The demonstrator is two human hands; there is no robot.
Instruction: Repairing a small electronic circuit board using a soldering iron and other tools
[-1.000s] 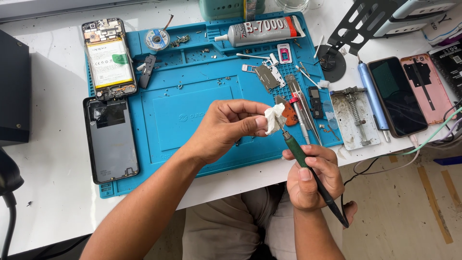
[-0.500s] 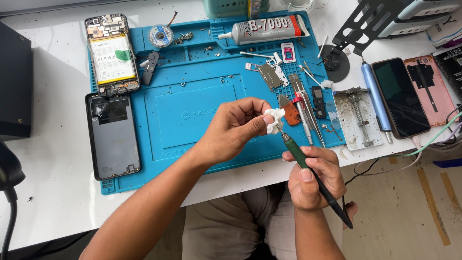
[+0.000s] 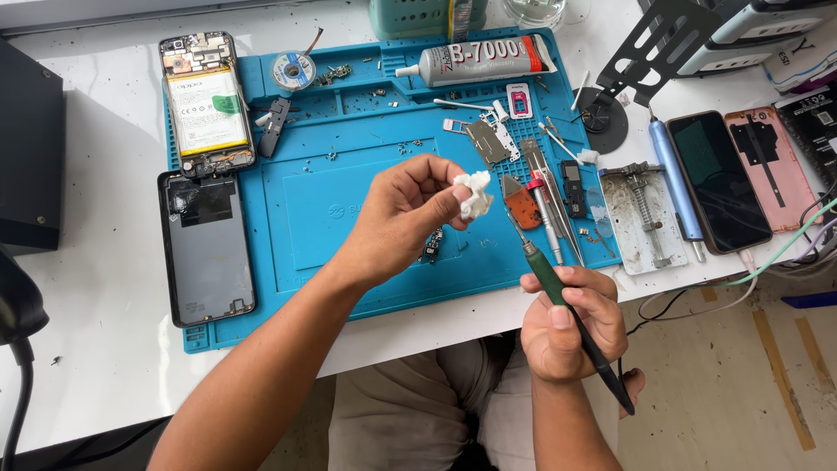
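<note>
Over the blue mat, with an opened phone lying at ten o'clock, the left hand pinches a crumpled white wad shut between thumb and fingertips. Right hand is closed around a green-handled tool, its long axis running five to eleven o'clock. The tip sits just beside the wad, which lies at eleven o'clock from that grip.

White crumpled wad in the left hand; dark green tool in the right hand. Blue mat on white desk. At ten o'clock, opened phone with white, seemingly green-marked battery; at three o'clock, pink back cover.
</note>
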